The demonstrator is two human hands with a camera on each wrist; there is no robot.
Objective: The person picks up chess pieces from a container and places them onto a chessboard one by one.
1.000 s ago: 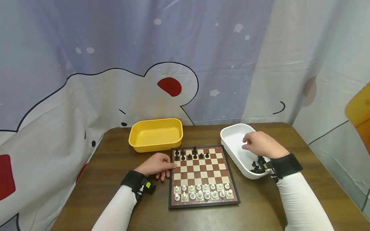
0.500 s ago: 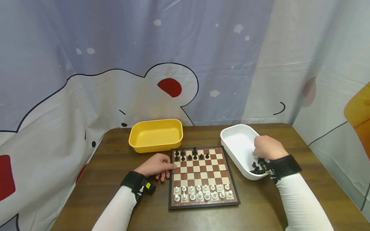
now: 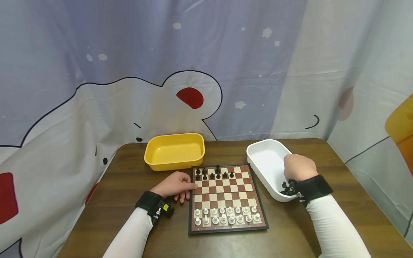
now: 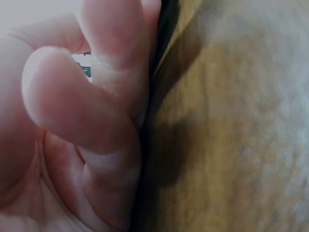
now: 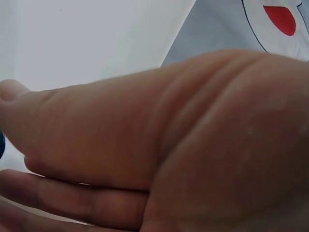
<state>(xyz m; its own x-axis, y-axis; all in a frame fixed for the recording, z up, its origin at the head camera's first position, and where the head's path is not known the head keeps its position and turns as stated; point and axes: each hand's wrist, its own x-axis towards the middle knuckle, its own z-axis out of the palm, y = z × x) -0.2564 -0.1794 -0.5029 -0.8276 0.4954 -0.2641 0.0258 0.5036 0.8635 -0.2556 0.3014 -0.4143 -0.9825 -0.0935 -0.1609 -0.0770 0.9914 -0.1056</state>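
A chessboard [image 3: 226, 197] lies flat on the table. Several black pieces [image 3: 218, 171] stand on its far left rows, and two rows of white pieces [image 3: 223, 215] line the near side. My left hand [image 3: 174, 184] rests at the board's left edge, one digit touching the board and the other fingers [image 4: 111, 116] loosely bent beside it. My right hand [image 3: 300, 167] reaches down into a white basin [image 3: 264, 165], over a heap of black chess pieces [image 3: 287, 190]. Its fingertips are hidden in the head view; the right wrist view barely shows something dark near them.
A yellow basin [image 3: 174, 150] stands behind the board to the left. The wooden table [image 3: 226, 247] ends at a hanging printed curtain [image 3: 226, 71] at the back. The white basin's raised rim surrounds my right hand's space.
My right hand has come from the middle of the white basin toward its near right end, above the black pieces, and its wrist has turned slightly. The left hand stays in place.
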